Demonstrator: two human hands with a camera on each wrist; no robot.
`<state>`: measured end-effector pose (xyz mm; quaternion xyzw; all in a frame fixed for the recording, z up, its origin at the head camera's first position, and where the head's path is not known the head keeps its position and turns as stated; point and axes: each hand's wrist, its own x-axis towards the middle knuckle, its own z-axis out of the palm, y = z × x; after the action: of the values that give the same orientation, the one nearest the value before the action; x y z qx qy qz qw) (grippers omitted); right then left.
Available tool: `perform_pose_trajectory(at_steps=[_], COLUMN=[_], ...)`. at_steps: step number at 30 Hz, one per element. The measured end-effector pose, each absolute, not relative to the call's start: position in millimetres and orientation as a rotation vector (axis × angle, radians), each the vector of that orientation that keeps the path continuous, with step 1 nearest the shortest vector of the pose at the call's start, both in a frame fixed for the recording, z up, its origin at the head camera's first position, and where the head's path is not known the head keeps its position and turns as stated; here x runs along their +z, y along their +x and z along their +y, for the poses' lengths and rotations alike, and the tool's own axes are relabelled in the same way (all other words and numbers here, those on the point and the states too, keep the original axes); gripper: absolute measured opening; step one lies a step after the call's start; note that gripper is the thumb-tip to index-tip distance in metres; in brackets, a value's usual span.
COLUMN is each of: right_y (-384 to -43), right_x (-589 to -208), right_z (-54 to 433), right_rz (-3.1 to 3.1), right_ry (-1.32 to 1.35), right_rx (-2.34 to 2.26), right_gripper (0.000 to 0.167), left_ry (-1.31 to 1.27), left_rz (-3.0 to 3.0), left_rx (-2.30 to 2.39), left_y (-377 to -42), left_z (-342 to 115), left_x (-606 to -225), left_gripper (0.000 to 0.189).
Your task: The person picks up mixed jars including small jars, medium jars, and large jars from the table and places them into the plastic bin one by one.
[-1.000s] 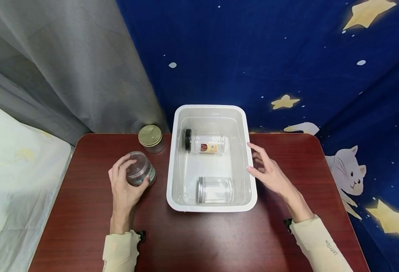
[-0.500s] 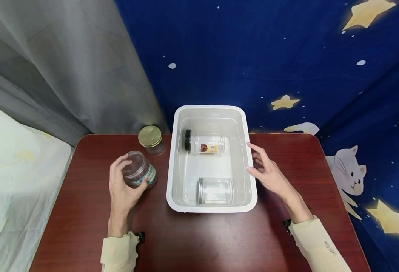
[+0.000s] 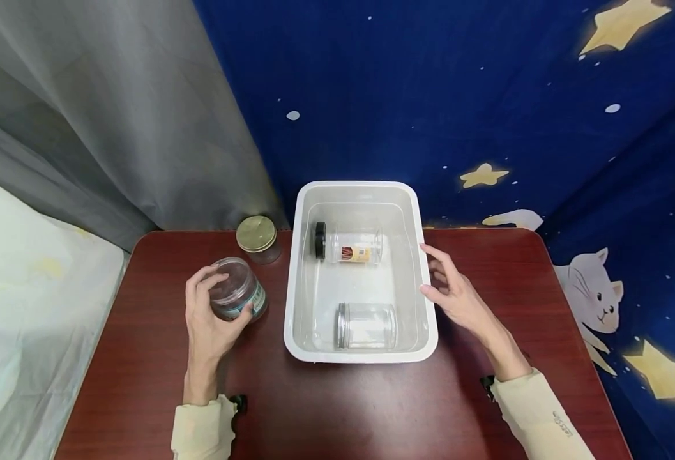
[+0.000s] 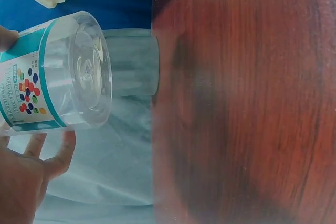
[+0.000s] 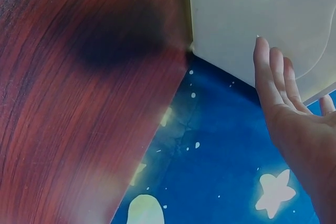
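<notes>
My left hand (image 3: 211, 326) grips a clear plastic jar (image 3: 235, 287) round its side, fingers on the far side and thumb near the teal label. In the left wrist view the jar (image 4: 79, 77) is held tilted with its base off the table; its label shows colourful round shapes. At the right side of a white plastic basin (image 3: 360, 356) is my right hand (image 3: 456, 295), its fingers extended against the outer wall, holding nothing. Inside the basin lie a clear jar with a black lid (image 3: 353, 243) and a clear jar with a silvery lid (image 3: 370, 326).
A jar with a gold-coloured lid (image 3: 256, 234) stands upright at the table's back edge, left of the basin. The dark red wooden table (image 3: 360, 415) ends at a grey curtain (image 3: 142, 128) and a blue starry curtain (image 3: 429, 96).
The jar in my left hand has turned slightly, showing more of its label. My right hand stays at the basin. The whole scene sits slightly lower in view.
</notes>
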<state>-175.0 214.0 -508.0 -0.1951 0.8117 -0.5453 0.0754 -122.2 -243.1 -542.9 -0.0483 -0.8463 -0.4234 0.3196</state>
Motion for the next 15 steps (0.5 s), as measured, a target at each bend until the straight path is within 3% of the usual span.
perform_pose_trajectory(at_steps=[9,15], right_y=[-171,-174], right_x=[-486,-502], right_z=[205,211], right_rz=[2.404,2.398], right_ry=[-0.594,-0.594], right_rx=[-1.664,-1.671], right_gripper=[0.069,0.073], left_ry=[-0.128,-0.133], left_rz=[-2.22,-2.226], left_rx=[-1.13,-1.143], left_y=[-123,-122], left_z=[-243,-243], left_x=[-537,-535], left_gripper=[0.066,0.068])
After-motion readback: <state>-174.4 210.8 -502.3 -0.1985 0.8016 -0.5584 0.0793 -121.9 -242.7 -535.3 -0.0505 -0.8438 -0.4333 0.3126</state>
